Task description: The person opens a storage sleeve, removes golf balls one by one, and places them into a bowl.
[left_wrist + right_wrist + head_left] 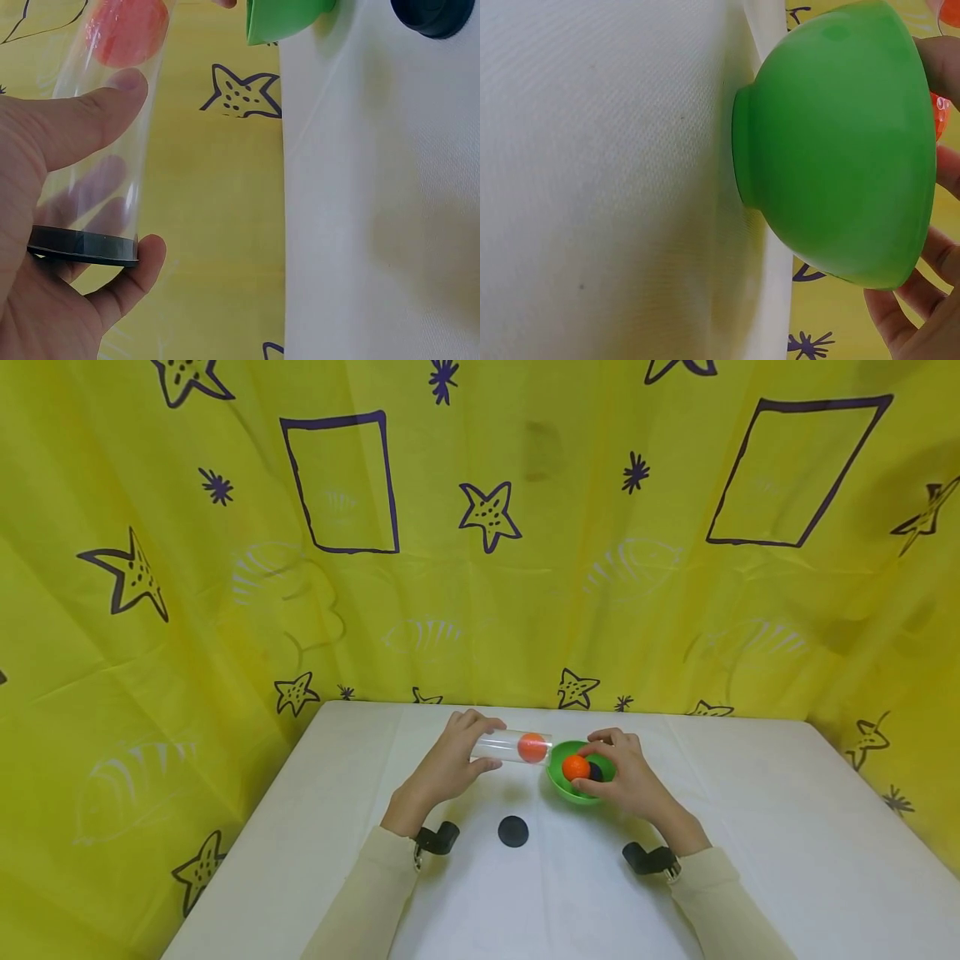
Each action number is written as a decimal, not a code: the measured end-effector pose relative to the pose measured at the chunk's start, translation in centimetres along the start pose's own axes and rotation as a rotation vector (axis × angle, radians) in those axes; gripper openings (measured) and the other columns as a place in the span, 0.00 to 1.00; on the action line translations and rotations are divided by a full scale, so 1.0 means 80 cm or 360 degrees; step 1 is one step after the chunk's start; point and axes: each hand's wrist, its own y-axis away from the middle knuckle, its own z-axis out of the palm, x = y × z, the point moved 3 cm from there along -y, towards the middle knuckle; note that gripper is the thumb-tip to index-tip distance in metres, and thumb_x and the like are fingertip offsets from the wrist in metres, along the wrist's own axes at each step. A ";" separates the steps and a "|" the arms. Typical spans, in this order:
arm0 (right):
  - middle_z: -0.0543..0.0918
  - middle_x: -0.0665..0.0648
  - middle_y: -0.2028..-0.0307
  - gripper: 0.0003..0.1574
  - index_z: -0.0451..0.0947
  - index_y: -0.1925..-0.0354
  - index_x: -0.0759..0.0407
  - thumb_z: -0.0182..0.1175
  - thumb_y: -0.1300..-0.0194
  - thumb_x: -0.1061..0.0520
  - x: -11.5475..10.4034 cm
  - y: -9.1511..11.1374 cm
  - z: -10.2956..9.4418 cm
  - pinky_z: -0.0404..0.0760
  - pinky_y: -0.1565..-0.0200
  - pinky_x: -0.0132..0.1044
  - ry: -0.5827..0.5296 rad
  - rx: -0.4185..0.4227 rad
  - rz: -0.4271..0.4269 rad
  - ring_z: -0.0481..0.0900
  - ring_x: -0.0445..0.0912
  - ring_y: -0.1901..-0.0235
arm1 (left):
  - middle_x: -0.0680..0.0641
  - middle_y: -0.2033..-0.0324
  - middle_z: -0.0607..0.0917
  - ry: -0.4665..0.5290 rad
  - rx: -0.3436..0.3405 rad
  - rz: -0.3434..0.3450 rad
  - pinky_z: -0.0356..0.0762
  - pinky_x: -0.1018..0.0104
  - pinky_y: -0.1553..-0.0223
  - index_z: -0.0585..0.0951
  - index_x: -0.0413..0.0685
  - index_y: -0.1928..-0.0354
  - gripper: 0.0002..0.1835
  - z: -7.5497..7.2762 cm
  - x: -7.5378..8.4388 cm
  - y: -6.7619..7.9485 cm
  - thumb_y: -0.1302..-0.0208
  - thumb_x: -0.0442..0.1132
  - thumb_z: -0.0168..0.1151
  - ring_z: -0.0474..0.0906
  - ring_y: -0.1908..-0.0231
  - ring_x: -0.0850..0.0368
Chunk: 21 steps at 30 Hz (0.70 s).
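My left hand grips a clear tube that lies nearly level above the table. Inside it, near the end facing the bowl, is an orange ball. A black cap covers the tube's other end in the left wrist view. My right hand pinches a second orange ball between thumb and fingers over the green bowl. Beside that ball, a dark ball shows in the bowl, partly hidden by the hand. From the side, the bowl stands upright on the table.
A loose round black cap lies on the white table, nearer to me than the tube and bowl. Behind the table hangs a yellow curtain with drawn stars. Black cameras are strapped to both wrists.
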 end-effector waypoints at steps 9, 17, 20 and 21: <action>0.68 0.58 0.40 0.18 0.81 0.56 0.50 0.68 0.42 0.45 0.001 -0.001 -0.002 0.69 0.46 0.64 -0.0018 0.0000 0.0013 0.56 0.56 0.40 | 0.49 0.49 0.76 -0.0006 0.0003 0.0008 0.75 0.59 0.48 0.75 0.54 0.42 0.25 0.000 0.000 0.000 0.42 0.40 0.69 0.64 0.47 0.54; 0.72 0.56 0.45 0.15 0.81 0.57 0.52 0.66 0.40 0.48 -0.002 0.000 -0.010 0.67 0.47 0.59 -0.0018 0.0082 -0.0073 0.59 0.54 0.44 | 0.49 0.49 0.76 -0.0018 0.0009 0.0023 0.75 0.59 0.48 0.75 0.54 0.41 0.26 0.000 0.001 0.000 0.42 0.40 0.69 0.64 0.47 0.54; 0.74 0.55 0.47 0.13 0.81 0.57 0.53 0.66 0.39 0.50 -0.005 0.000 -0.013 0.66 0.49 0.56 -0.0026 0.0117 -0.0118 0.61 0.53 0.46 | 0.49 0.48 0.76 -0.0013 0.0008 0.0023 0.75 0.58 0.48 0.75 0.54 0.42 0.25 -0.001 0.002 0.001 0.42 0.40 0.69 0.64 0.47 0.54; 0.74 0.55 0.48 0.13 0.81 0.57 0.53 0.66 0.39 0.51 -0.006 -0.001 -0.014 0.66 0.49 0.55 -0.0026 0.0123 -0.0131 0.61 0.53 0.46 | 0.49 0.49 0.76 -0.0013 0.0006 0.0021 0.75 0.58 0.48 0.75 0.54 0.42 0.25 -0.001 0.003 0.001 0.42 0.40 0.69 0.64 0.47 0.54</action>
